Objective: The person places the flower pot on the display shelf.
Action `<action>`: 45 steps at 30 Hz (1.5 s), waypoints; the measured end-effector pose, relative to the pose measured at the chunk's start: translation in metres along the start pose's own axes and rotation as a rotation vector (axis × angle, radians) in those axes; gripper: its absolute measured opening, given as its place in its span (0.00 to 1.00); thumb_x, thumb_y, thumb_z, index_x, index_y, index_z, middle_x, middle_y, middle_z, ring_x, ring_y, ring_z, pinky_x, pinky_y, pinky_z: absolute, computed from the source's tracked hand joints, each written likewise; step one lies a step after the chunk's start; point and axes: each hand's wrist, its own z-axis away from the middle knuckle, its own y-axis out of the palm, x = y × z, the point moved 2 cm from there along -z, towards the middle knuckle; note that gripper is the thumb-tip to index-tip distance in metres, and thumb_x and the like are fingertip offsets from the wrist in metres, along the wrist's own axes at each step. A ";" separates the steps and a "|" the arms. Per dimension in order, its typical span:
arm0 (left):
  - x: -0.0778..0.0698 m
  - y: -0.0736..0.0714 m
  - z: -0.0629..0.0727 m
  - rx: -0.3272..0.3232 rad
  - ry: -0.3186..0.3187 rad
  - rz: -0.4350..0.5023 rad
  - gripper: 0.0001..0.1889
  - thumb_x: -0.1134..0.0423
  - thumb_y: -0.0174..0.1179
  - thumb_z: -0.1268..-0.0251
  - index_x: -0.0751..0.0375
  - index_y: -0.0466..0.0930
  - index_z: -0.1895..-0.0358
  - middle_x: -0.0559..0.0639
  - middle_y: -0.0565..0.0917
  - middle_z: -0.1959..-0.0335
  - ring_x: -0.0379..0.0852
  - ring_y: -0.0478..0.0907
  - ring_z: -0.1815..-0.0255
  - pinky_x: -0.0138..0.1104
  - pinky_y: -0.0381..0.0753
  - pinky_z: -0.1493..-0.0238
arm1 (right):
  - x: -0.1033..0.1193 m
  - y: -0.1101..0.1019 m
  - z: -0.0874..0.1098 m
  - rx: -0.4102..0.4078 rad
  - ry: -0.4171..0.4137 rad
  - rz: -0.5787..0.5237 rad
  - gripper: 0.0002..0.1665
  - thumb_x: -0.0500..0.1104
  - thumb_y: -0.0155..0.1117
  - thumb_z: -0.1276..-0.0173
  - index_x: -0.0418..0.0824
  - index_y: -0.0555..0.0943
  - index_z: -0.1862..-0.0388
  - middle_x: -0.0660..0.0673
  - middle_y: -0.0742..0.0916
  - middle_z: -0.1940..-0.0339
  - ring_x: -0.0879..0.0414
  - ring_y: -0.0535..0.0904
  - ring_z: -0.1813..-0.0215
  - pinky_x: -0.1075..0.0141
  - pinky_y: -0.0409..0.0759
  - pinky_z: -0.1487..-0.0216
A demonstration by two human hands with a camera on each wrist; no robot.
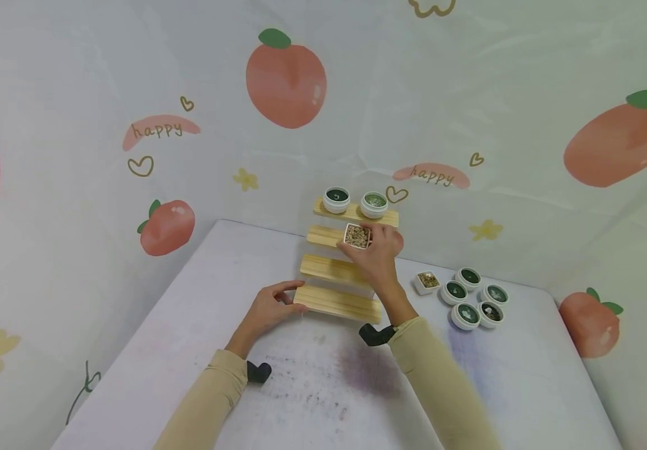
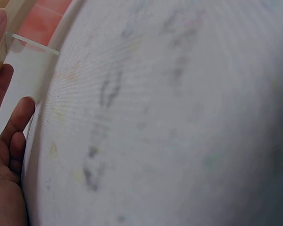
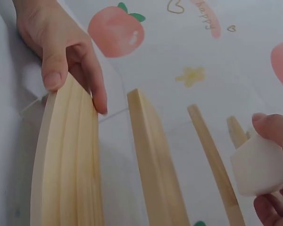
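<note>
A tiered wooden display stand with several pale slats stands on the table. My left hand pinches the left end of its lowest slat, thumb on the front edge and a finger behind, as the right wrist view shows. In my right hand is a small square white bowl filled with tan, grain-like pieces, gripped between thumb and fingers. It overlaps the second slat from the top in the head view. Two round white bowls sit on the top slat, one with dark green contents, one lighter green.
Right of the stand, another square white bowl stands on the white table beside several round white bowls with dark contents. A fruit-printed backdrop rises behind the table.
</note>
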 end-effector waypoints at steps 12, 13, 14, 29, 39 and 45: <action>-0.003 -0.002 -0.001 0.001 0.006 -0.003 0.32 0.44 0.80 0.52 0.32 0.83 0.39 0.45 0.86 0.52 0.45 0.78 0.63 0.35 0.74 0.62 | 0.014 0.030 -0.013 -0.003 0.032 -0.020 0.40 0.51 0.83 0.45 0.36 0.78 0.37 0.34 0.71 0.40 0.43 0.73 0.43 0.51 0.79 0.44; -0.003 -0.002 -0.001 0.000 0.006 -0.004 0.32 0.44 0.80 0.52 0.32 0.83 0.39 0.45 0.86 0.53 0.45 0.78 0.63 0.35 0.74 0.63 | 0.014 0.032 -0.013 -0.006 0.031 -0.016 0.41 0.51 0.83 0.44 0.36 0.77 0.36 0.34 0.71 0.41 0.44 0.73 0.44 0.52 0.79 0.44; -0.003 -0.002 -0.001 0.000 0.006 -0.004 0.31 0.44 0.80 0.52 0.32 0.83 0.39 0.45 0.86 0.53 0.45 0.78 0.63 0.35 0.74 0.63 | 0.014 0.034 -0.013 -0.008 0.032 -0.015 0.41 0.51 0.83 0.44 0.36 0.76 0.36 0.34 0.71 0.41 0.44 0.74 0.44 0.53 0.79 0.45; -0.001 -0.003 -0.001 -0.005 0.020 -0.001 0.31 0.45 0.80 0.52 0.33 0.83 0.39 0.47 0.86 0.49 0.45 0.79 0.64 0.34 0.75 0.62 | 0.010 0.048 -0.012 -0.061 0.057 -0.094 0.45 0.52 0.83 0.44 0.35 0.71 0.35 0.37 0.75 0.45 0.46 0.78 0.47 0.57 0.80 0.47; -0.002 -0.001 -0.001 -0.002 0.005 -0.014 0.31 0.45 0.80 0.51 0.33 0.83 0.39 0.46 0.87 0.54 0.44 0.79 0.64 0.34 0.75 0.63 | 0.006 0.047 -0.010 -0.038 0.119 -0.152 0.47 0.53 0.82 0.43 0.37 0.69 0.33 0.39 0.76 0.44 0.49 0.78 0.47 0.61 0.79 0.50; -0.002 -0.001 0.001 0.006 0.003 -0.004 0.31 0.44 0.79 0.51 0.33 0.83 0.39 0.47 0.87 0.56 0.44 0.79 0.66 0.33 0.75 0.65 | 0.005 0.045 -0.008 -0.009 0.106 -0.208 0.47 0.51 0.82 0.43 0.36 0.68 0.31 0.39 0.77 0.43 0.50 0.77 0.48 0.62 0.78 0.50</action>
